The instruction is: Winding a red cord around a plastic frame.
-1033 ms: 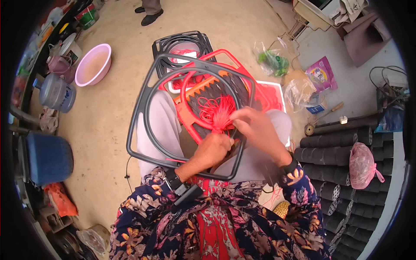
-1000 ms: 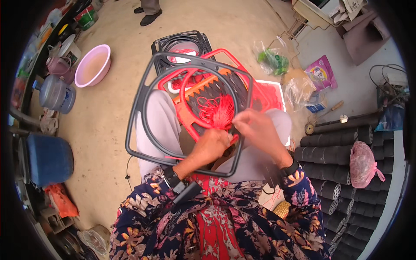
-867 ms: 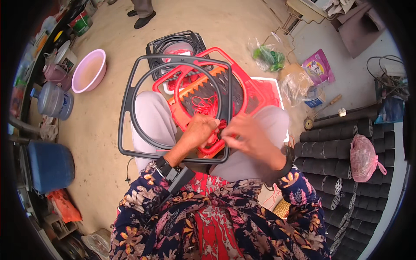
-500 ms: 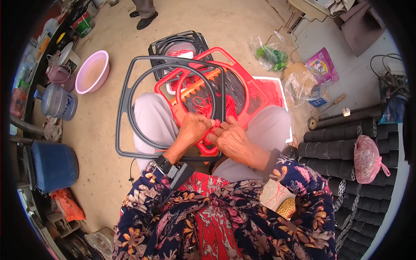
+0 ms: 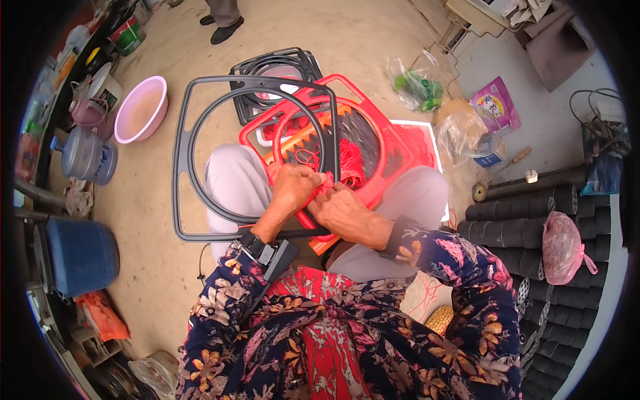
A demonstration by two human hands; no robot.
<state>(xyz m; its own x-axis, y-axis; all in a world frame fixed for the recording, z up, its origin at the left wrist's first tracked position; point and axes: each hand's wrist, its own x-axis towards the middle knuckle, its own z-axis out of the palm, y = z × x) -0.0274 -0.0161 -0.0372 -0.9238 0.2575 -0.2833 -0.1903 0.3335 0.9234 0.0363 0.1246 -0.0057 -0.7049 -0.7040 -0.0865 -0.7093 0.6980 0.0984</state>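
Observation:
A black plastic square frame with a round ring inside it [image 5: 179,155] lies tilted across my lap. My left hand [image 5: 292,189] is closed in a pinch on red cord [image 5: 325,183] beside the frame's right bar. Close against it, my right hand [image 5: 348,215] pinches the same red cord with bent fingers. The fingertips hide how the cord is looped or knotted. A bundle of red cord [image 5: 351,165] lies just beyond my hands, on a red plastic frame [image 5: 375,110]. Under that frame, an orange piece with a dark jagged pattern [image 5: 347,115] shows.
Stacked black frames [image 5: 301,61] lie on the floor ahead. To the left are a pink basin [image 5: 162,110], a water jug [image 5: 93,160] and a blue bucket [image 5: 83,257]. Black rolls [image 5: 500,230] pile up at the right. Another person's shoe [image 5: 227,31] shows at the top.
Both hands have moved slightly up and left with the cord. The black frame has shifted a little up and left too. Both hands still pinch the cord.

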